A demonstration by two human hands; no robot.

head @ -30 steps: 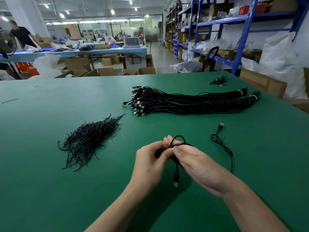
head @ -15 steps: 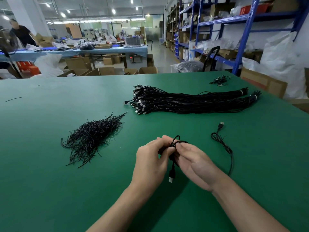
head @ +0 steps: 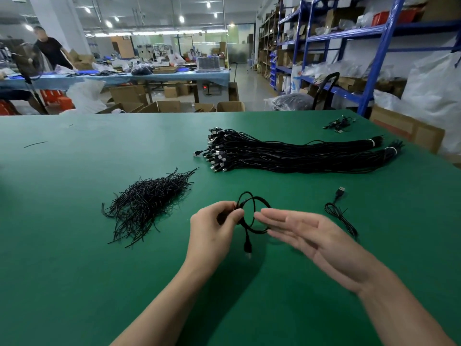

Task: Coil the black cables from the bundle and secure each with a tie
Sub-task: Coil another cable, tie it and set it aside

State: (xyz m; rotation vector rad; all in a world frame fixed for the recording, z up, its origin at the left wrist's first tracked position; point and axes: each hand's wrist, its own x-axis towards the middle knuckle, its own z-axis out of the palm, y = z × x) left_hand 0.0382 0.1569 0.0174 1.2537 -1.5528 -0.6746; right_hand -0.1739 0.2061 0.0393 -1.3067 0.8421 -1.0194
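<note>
The coil is held above the counter at centre: a few loose loops, with its plug dangling at 6 o'clock. The left grip pinches the loops together at the coil's 9 o'clock side, thumb and fingers curled on the cable. The right grip is slack and flat, fingers straight, and holds nothing. Its tips are at the coil's 4 o'clock edge, but blur hides whether they touch it.

The winding looks done, so the step in hand is likely the tie. The ties lie in a heap at 10 o'clock of the coil, the bundle at 1 o'clock and a loose cable at 3 o'clock.

To do it well, the left pinch should clamp every loop at one spot, or the stiff cable will likely spring apart. The free right grip should draw a single tie from the heap's edge, where strands stick out, rather than dig into the tangle. Wrap it across the loops just beside the pinch, twist it snug, and leave the plug clear of the twist.
</note>
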